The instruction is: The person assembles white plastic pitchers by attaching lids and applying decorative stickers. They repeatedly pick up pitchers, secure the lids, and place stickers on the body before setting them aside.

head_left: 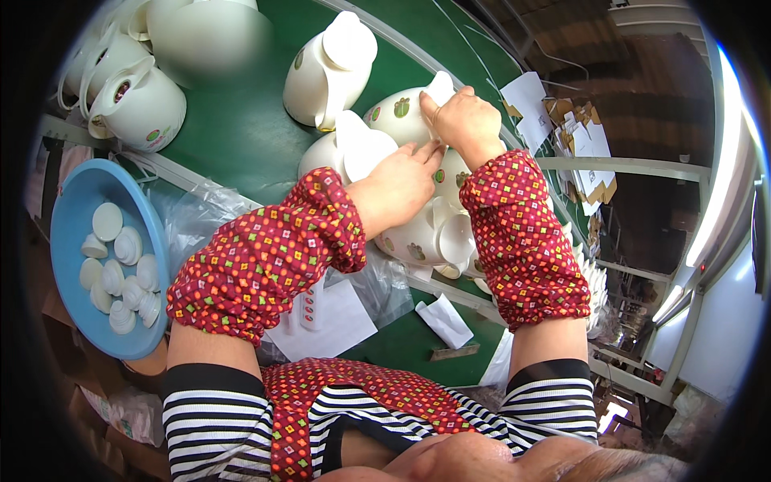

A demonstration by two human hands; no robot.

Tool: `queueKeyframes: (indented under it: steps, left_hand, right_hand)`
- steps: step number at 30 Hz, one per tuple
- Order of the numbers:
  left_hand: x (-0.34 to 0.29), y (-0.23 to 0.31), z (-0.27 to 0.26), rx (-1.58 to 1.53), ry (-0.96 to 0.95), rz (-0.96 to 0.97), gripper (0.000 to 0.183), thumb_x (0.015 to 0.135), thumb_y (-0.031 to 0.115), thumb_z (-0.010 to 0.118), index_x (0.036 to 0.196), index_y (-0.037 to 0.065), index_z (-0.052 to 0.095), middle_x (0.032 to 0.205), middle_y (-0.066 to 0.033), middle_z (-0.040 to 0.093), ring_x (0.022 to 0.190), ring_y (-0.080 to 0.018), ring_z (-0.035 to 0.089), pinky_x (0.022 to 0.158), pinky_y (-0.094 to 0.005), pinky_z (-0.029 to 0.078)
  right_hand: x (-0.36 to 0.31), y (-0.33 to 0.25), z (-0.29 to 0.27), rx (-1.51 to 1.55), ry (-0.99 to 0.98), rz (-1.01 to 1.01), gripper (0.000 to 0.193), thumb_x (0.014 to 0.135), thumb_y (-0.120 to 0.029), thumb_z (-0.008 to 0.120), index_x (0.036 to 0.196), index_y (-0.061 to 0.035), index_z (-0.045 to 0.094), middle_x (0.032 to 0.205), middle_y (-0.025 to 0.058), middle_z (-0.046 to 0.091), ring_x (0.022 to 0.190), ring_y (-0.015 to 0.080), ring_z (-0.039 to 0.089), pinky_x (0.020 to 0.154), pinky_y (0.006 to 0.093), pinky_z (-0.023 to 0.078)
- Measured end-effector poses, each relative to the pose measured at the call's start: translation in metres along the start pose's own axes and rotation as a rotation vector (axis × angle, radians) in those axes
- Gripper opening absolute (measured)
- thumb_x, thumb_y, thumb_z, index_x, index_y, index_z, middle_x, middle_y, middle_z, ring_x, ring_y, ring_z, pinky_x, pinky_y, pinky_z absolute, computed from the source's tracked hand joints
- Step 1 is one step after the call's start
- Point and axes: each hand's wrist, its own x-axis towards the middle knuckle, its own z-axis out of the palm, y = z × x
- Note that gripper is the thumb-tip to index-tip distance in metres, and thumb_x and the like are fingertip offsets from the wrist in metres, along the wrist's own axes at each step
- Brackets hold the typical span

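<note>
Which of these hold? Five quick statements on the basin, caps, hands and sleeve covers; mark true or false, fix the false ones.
1. The basin is blue. True.
2. The white caps lie outside the basin. False: the white caps lie inside it.
3. The right hand is over the basin. False: the right hand is at a white jug.
4. The left hand is nearer the white jug than the basin. True.
5. The sleeve covers are plain. False: the sleeve covers are patterned.

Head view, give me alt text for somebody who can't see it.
A person's left hand and right hand, in red patterned sleeves, are at a cluster of white jugs with small decals on a green table. At left, a blue tub holds white caps; more white jugs crowd the upper left.
</note>
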Motion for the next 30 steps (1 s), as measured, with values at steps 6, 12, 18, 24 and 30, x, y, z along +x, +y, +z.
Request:
queueKeyframes:
  steps: [6, 12, 18, 24, 30]
  left_hand:
    - [-0.008, -0.001, -0.026, -0.195, 0.235, 0.152, 0.031, 0.082, 0.014, 0.069, 0.109, 0.000, 0.075, 0.133, -0.0171, 0.063, 0.136, -0.0316, 0.054, 0.115, -0.0442, 0.042]
    - [-0.117, 0.000, -0.030, -0.559, 0.752, -0.560, 0.068, 0.075, 0.000, 0.072, 0.139, -0.001, 0.049, 0.138, -0.0216, 0.053, 0.131, -0.0414, 0.052, 0.118, -0.0490, 0.039]
    - [-0.126, -0.019, 0.029, -0.671, 0.459, -0.617, 0.121, 0.065, 0.027, 0.095, 0.158, -0.001, 0.023, 0.158, -0.0245, 0.037, 0.150, -0.0424, 0.034, 0.124, -0.0506, 0.030]
    - [-0.115, -0.032, 0.045, -0.692, 0.491, -0.544, 0.119, 0.061, 0.028, 0.097, 0.156, 0.006, 0.028, 0.158, -0.0216, 0.039, 0.151, -0.0410, 0.034, 0.124, -0.0511, 0.030]
    - [-0.116, -0.032, 0.047, -0.711, 0.468, -0.553, 0.119, 0.062, 0.028, 0.096, 0.157, 0.008, 0.027, 0.159, -0.0203, 0.037, 0.152, -0.0395, 0.032, 0.124, -0.0527, 0.030]
  right_hand:
    - [-0.020, 0.000, -0.032, -0.048, -0.024, -0.132, 0.097, 0.095, -0.084, 0.039, 0.114, 0.0081, 0.064, 0.088, 0.0248, 0.076, 0.084, 0.0401, 0.077, 0.070, 0.0482, 0.061]
    - [-0.102, -0.029, -0.062, 0.336, -0.036, -0.493, 0.067, 0.097, -0.058, 0.064, 0.147, -0.0134, 0.056, 0.106, 0.0281, 0.073, 0.099, 0.0420, 0.073, 0.086, 0.0502, 0.057]
    - [-0.113, -0.046, -0.048, 0.286, -0.127, -0.754, 0.095, 0.072, -0.012, 0.091, 0.155, -0.0228, 0.047, 0.142, 0.0272, 0.056, 0.119, 0.0440, 0.065, 0.101, 0.0474, 0.055]
    - [-0.110, -0.068, -0.067, 0.009, -0.257, -0.424, 0.095, 0.087, -0.063, 0.074, 0.150, 0.0032, 0.046, 0.101, 0.0284, 0.074, 0.091, 0.0448, 0.075, 0.078, 0.0494, 0.060]
    - [-0.114, -0.049, -0.056, 0.130, 0.001, -0.960, 0.085, 0.090, -0.059, 0.072, 0.155, -0.0113, 0.045, 0.126, 0.0322, 0.065, 0.115, 0.0460, 0.067, 0.093, 0.0511, 0.057]
